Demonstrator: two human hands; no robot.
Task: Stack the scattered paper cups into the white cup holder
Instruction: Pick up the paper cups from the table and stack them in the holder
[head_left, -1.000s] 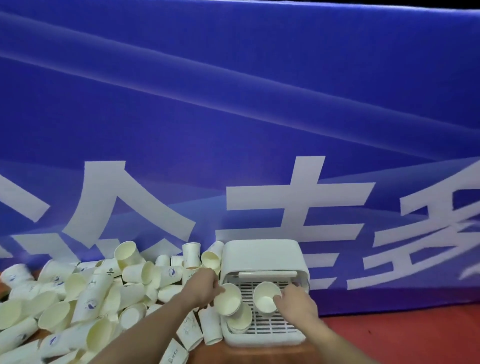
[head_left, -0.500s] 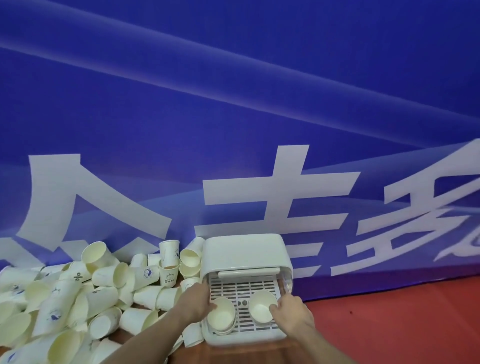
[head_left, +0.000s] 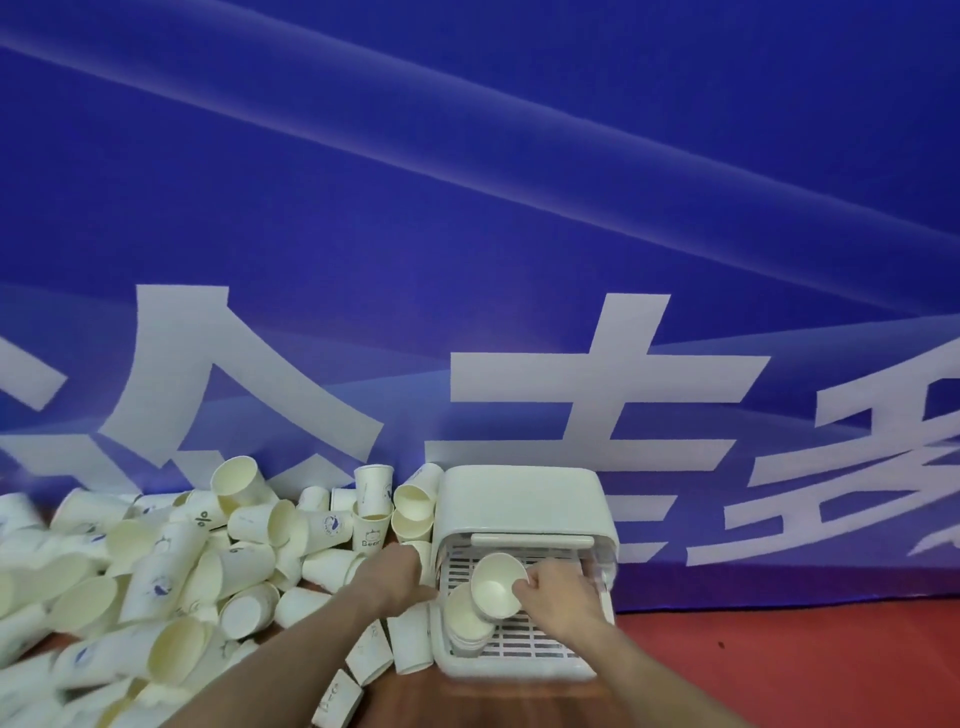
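A person's right hand (head_left: 558, 597) pinches a paper cup (head_left: 498, 584), mouth tilted toward the camera, just above and right of the nested stack (head_left: 467, 621) at the white cup holder (head_left: 519, 499)'s front-left corner; the left hand (head_left: 397, 574), fingers hidden, rests at the holder's left wall.

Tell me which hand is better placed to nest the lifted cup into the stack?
Right. The right hand already pinches the lifted cup just above the stack; the left hand holds none.
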